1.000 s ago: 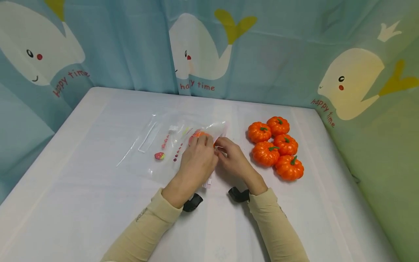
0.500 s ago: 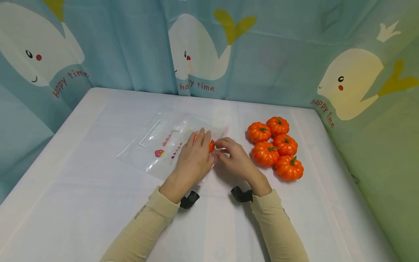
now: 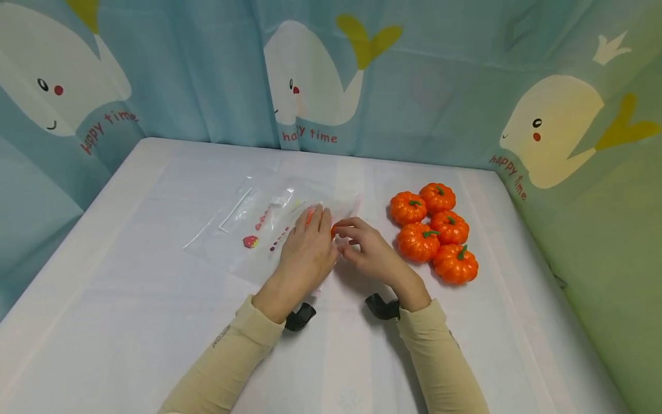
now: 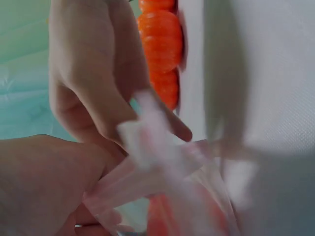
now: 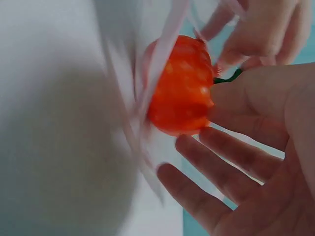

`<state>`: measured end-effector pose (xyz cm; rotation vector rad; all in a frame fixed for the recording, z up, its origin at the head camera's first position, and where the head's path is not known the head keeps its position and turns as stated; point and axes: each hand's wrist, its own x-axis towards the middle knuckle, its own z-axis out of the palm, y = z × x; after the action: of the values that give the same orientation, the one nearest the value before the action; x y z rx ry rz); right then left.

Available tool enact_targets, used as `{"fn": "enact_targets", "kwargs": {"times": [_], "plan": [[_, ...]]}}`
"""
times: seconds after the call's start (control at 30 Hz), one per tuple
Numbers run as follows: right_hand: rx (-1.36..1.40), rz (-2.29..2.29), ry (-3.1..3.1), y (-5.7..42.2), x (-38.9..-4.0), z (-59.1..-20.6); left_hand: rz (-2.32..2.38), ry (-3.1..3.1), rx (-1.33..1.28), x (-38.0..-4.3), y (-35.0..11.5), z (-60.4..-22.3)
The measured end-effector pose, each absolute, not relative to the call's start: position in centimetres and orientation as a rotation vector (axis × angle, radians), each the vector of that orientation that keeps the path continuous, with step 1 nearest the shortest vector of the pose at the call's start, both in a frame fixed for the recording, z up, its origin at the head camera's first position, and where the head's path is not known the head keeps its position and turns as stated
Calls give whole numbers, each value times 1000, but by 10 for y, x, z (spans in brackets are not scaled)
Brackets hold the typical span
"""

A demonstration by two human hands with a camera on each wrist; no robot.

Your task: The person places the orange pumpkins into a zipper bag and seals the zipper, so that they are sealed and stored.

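Note:
A clear zip bag [image 3: 238, 221] with printed strawberries lies flat on the table, its mouth facing right. At that mouth is a small orange pumpkin [image 5: 184, 93] with a green stem, largely hidden under the hands in the head view. My left hand [image 3: 304, 253] lies over the bag near its opening and pinches the pinkish zip edge [image 4: 128, 184]. From the right, my right hand [image 3: 374, 253] touches the pumpkin with fingers extended; in the right wrist view its fingertips [image 5: 184, 142] rest against the pumpkin's side.
Several more orange pumpkins [image 3: 418, 242] stand clustered to the right of my right hand. A white cloth covers the table [image 3: 129, 276]. Behind it hangs a blue-green curtain [image 3: 207, 75] with whale prints.
My left hand has flattened over the pumpkin and bag and shifted slightly left. The bag has settled flatter. My right hand has stayed at the bag's mouth, and less of the pumpkin shows.

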<state>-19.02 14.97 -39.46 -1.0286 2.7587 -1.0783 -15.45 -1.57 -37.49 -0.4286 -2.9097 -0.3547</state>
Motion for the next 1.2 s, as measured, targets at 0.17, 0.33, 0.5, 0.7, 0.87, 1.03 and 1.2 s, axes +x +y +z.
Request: {"fn": "enact_targets", "kwargs": {"times": [0.17,0.33,0.5,0.7,0.87,1.03,1.2], "plan": [[-1115,-950,2786,145,-192,-401,-296,-2907,-456,-153,-14,-374],[-1006,-916,2785,152,-190,-392,-274,-2877,-440,-153,-16,-373],[-828,-934,2865,173,-189,-377,-353,-2855,-422,-156,-18,-375],[-613,-867,2962,200,-190,-367,-465,-2898,-415,-158,-20,-378],[-301,-673,2995,222,-183,-357,-487,-2898,-412,-159,-20,-379],[-178,-544,2950,230,-178,-352,-477,-2905,-404,-159,-20,-378],[-93,-474,2942,232,-176,-352,-489,-2935,-403,-159,-21,-377]]}}
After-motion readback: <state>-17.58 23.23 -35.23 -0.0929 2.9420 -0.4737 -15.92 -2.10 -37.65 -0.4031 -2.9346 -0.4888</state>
